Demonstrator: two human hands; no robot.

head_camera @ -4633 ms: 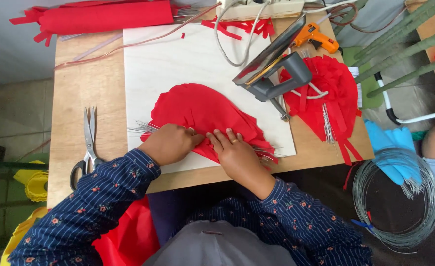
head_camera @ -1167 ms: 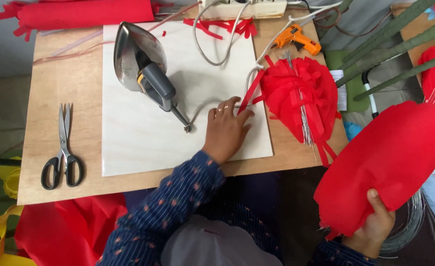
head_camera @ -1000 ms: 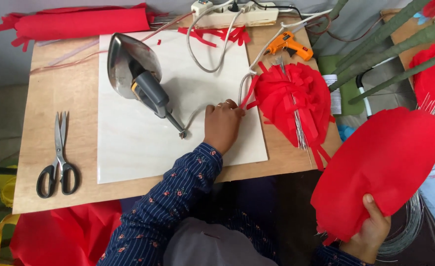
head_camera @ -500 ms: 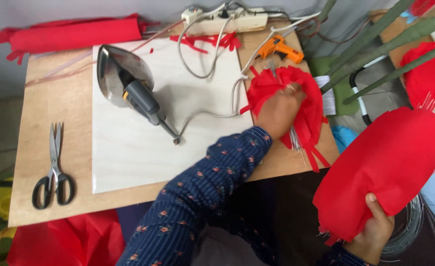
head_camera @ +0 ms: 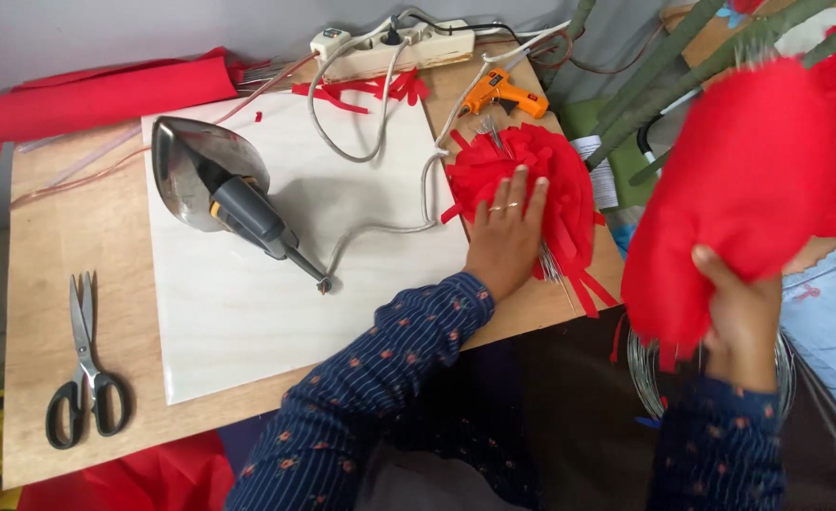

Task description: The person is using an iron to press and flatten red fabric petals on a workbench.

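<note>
Your right hand point(head_camera: 741, 317) is clamped on one finished red paper fan point(head_camera: 749, 180), while your left hand point(head_camera: 505, 237) lies flat with spread fingers on the red paper pile point(head_camera: 531, 180), not yet lifted.

Iron point(head_camera: 211, 182) on board point(head_camera: 247, 312); scissors point(head_camera: 84, 364) left, glue gun point(head_camera: 498, 92) behind.

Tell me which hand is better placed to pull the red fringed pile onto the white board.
Left. The left hand already lies flat on the red fringed pile beside the white board; the right hand grips a red paper sheet.
</note>
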